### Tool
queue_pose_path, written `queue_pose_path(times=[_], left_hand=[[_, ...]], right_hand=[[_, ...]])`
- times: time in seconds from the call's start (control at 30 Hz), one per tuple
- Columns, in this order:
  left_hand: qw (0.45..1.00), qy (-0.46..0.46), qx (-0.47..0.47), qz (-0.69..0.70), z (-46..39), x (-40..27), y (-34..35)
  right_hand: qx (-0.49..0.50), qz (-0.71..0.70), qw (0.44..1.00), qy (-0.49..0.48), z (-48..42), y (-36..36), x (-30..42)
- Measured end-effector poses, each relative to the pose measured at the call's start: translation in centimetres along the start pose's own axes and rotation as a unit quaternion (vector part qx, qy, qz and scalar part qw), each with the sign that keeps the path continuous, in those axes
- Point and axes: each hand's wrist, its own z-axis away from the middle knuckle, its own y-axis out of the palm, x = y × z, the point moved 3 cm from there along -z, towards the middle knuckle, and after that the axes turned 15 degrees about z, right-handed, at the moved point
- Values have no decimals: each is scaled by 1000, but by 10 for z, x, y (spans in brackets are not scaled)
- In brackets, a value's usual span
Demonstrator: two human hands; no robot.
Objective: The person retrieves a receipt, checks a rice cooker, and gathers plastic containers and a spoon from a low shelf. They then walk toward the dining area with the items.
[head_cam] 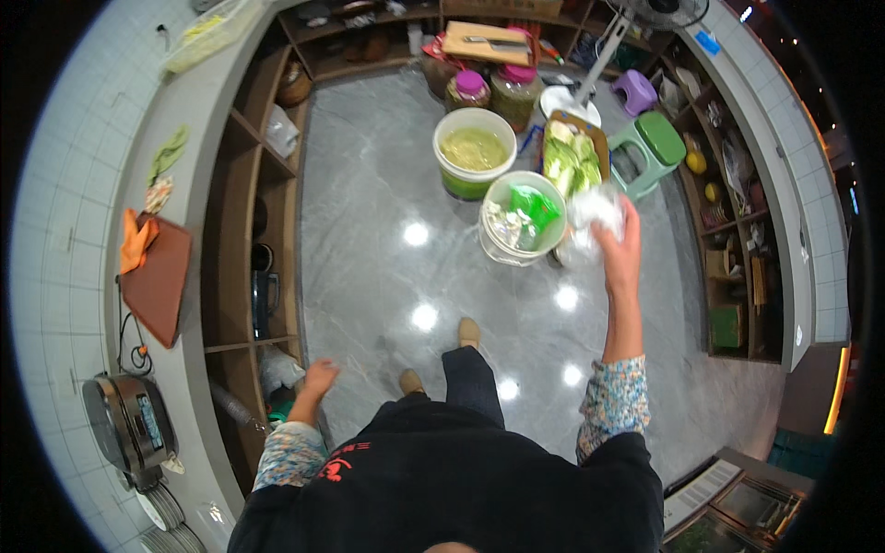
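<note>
My right hand [619, 238] reaches forward, its fingers closed on a blurred, crumpled clear plastic bag [594, 213]. Left of it stands a white bucket [508, 257] with a green plastic packet [534, 209] and whitish scraps inside. Behind that, another white bucket [477, 175] holds yellowish-green liquid. A cardboard box [603, 142] of napa cabbages [569, 162] lies just beyond the bag. My left hand [322, 377] hangs low at the left beside the shelving, apparently holding nothing, its fingers loosely bent.
Pink-lidded jars [470, 90], a wooden cutting board [460, 41] with a knife [508, 46], and a pedestal fan [608, 62] stand ahead. A green stool [643, 155] and a purple stool [636, 91] are at right. Wooden shelving [297, 342] edges the tiled floor; a grey counter [200, 290] runs along the left.
</note>
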Motion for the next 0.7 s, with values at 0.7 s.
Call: queue_pose_path(times=[0.7], left_hand=[[951, -111, 59, 281, 96, -157, 73]], right_hand=[[181, 287, 939, 57, -18, 166, -287]])
